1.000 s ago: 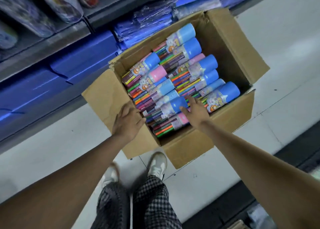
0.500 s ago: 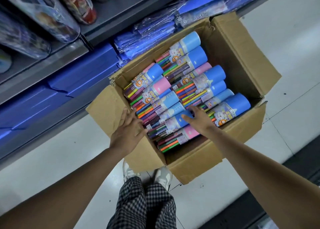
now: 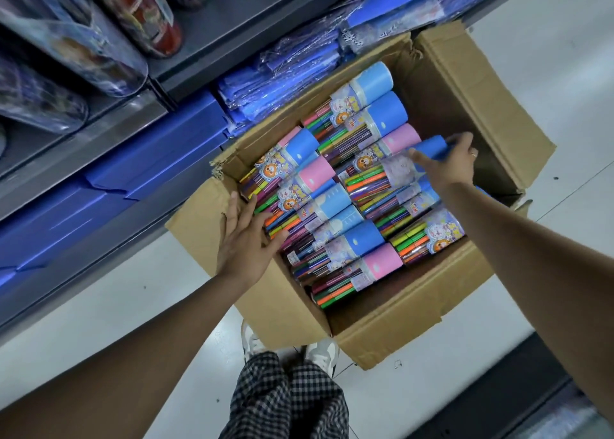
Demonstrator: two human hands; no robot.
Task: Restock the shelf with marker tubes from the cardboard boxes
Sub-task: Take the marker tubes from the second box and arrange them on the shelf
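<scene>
Marker tubes (image 3: 335, 206) lie on their sides in the open cardboard box (image 3: 382, 335) on the floor (image 3: 99, 305), packed in two rows, blue and pink caps pointing toward the box's far right, coloured pens visible through the clear bodies. One blue-capped tube (image 3: 398, 169) sits tilted above the right row, held by the right hand (image 3: 448, 166): fingers curled over the blue cap end, thumb on the clear body. Ring on one finger. Right forearm crosses over the box's near right corner and hides part of the tubes there.

Left hand (image 3: 246, 239) is flat, fingers straight and spread, pressing on the pen ends of the left row at the box's left wall. Gripping nothing.

Box flaps folded outward; far-right end of the box interior shows bare cardboard. The box sits just in front of the shelf (image 3: 232, 40). On its lower level, touching or just behind the box's back flap: wrapped blue packs (image 3: 282, 86). Left of them, blue boxes (image 3: 109, 179). Upper level: large clear cylinders (image 3: 83, 40) lying on their sides.

Below the box: checked trousers (image 3: 285, 402), white shoes (image 3: 319, 352) partly under the near box corner.
</scene>
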